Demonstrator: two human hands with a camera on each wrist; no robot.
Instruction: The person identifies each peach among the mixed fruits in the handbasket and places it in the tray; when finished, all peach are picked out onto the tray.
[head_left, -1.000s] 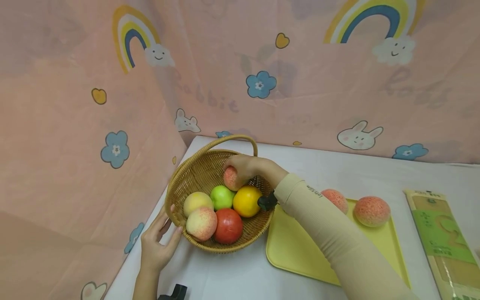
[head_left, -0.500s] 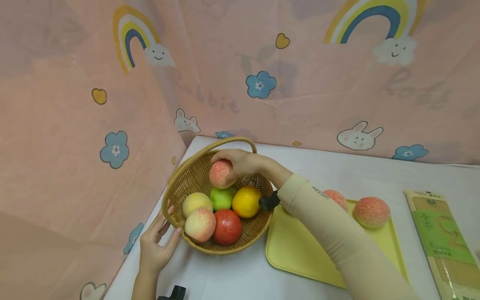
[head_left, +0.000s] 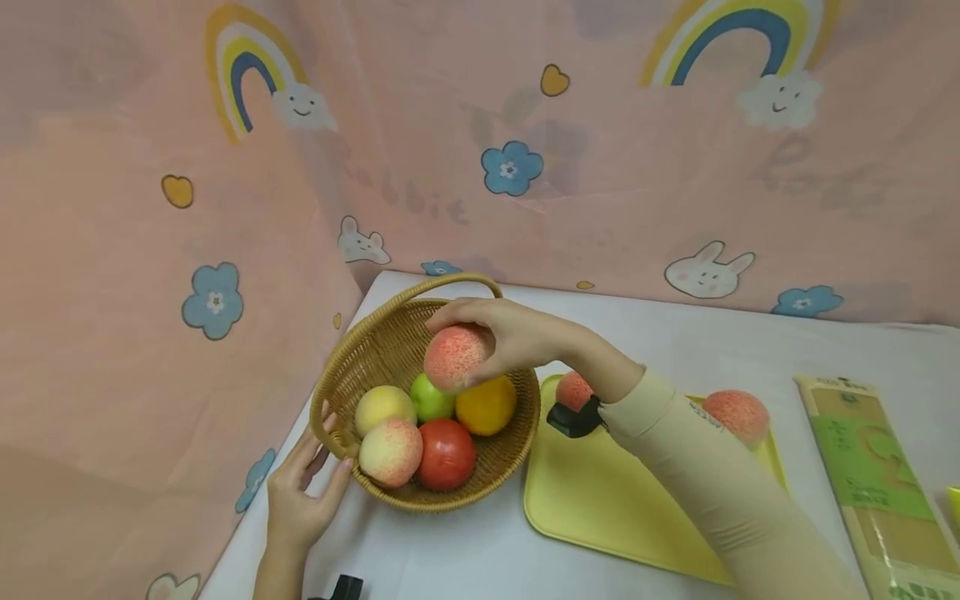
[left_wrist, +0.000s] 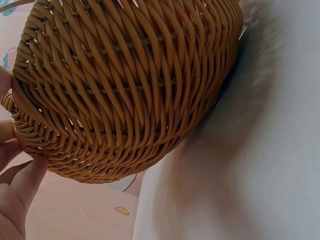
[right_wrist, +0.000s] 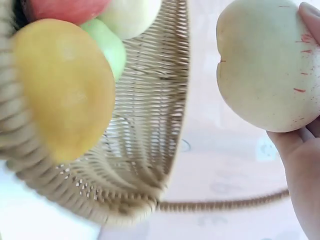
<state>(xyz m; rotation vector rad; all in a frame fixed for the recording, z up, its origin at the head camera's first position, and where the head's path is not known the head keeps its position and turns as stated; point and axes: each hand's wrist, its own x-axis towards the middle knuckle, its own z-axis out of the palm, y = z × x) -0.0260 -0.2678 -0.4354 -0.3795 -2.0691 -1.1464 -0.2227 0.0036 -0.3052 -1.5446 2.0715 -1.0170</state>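
Note:
My right hand (head_left: pixel 517 333) grips a pink-speckled peach (head_left: pixel 454 358) above the wicker basket (head_left: pixel 517 467). In the right wrist view the same peach (right_wrist: pixel 265 65) shows its pale, creased side, apart from the basket. My left hand (head_left: pixel 303 483) holds the basket's left rim near the handle's base; its thumb (left_wrist: pixel 30 180) lies against the weave in the left wrist view. Inside the basket lie a yellowish peach (head_left: pixel 384 408), a pale peach with a pink blush (head_left: pixel 392 452), a green apple (head_left: pixel 431 400), an orange (head_left: pixel 487 407) and a red fruit (head_left: pixel 446 454).
A yellow tray (head_left: pixel 600 500) stands right of the basket, partly under my right forearm. On it rest one peach (head_left: pixel 573 390) at the back left and another peach (head_left: pixel 738 417) at the right. A flat green-and-tan package (head_left: pixel 870 458) lies farther right. Patterned cloth (head_left: pixel 600 167) hangs behind.
My right hand has raised the peach from among the basket's fruit, and the forearm has shifted right. A peach on the tray's back left now shows. The left hand stays on the rim.

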